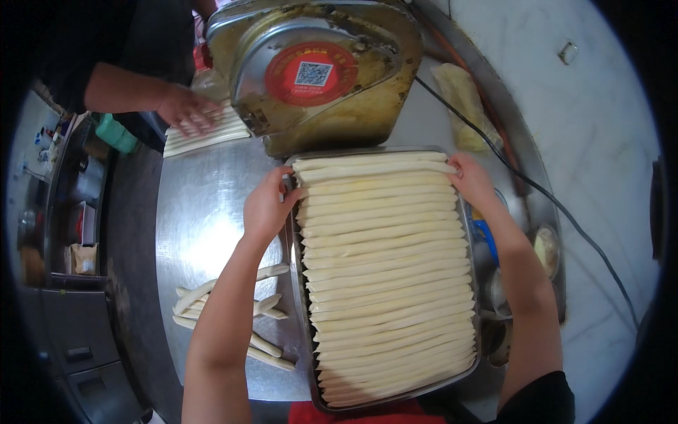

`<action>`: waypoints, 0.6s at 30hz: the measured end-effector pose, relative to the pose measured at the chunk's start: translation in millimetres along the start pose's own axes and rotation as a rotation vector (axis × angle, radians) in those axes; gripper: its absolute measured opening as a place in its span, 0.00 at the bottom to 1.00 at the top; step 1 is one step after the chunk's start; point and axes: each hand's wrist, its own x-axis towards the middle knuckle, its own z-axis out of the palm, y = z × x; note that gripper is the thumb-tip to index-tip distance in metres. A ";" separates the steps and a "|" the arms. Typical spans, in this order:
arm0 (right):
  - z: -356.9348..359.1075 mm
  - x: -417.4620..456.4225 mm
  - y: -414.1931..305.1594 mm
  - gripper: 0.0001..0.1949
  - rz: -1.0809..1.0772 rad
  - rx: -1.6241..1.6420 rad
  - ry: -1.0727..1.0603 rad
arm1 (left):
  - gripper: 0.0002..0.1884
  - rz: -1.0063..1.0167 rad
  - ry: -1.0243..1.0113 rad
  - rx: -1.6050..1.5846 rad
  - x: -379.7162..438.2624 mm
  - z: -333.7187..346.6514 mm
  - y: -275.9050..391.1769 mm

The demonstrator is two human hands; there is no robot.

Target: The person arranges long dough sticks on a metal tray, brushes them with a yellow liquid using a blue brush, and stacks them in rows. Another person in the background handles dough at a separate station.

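A metal tray (pixel 296 297) filled with parallel dough strips (pixel 389 265) lies before me. Near its far end, my left hand (pixel 270 204) and my right hand (pixel 470 177) pinch opposite ends of one dough strip (pixel 371 170). That strip lies across the tray, just on the near side of the farthest strip. A grey piece, whose kind I cannot tell, shows beside the left fingers. Several loose dough strips (pixel 270 352) lie crossed on the steel table (pixel 206 212), left of the tray and partly behind my left forearm.
Beyond the tray stands a soiled metal machine (pixel 339 122) with a round red label. At the upper left, a co-worker's hand (pixel 188 111) is over more dough strips (pixel 206 140). A black cable (pixel 556 201), a plastic bag (pixel 466 106) and bowls (pixel 545 252) are on the right.
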 end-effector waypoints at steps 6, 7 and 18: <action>11.4 -4.5 -1.1 0.11 -0.052 0.166 0.090 | 0.10 -0.082 0.043 -0.022 -45.3 -50.4 -66.6; 8.7 -5.1 1.2 0.11 -0.036 0.193 0.049 | 0.09 -0.135 0.017 0.004 -58.8 -64.5 -81.0; 2.9 -17.3 -87.3 0.11 -0.320 -0.124 0.211 | 0.15 -0.109 -0.265 0.298 -169.6 -125.0 -128.4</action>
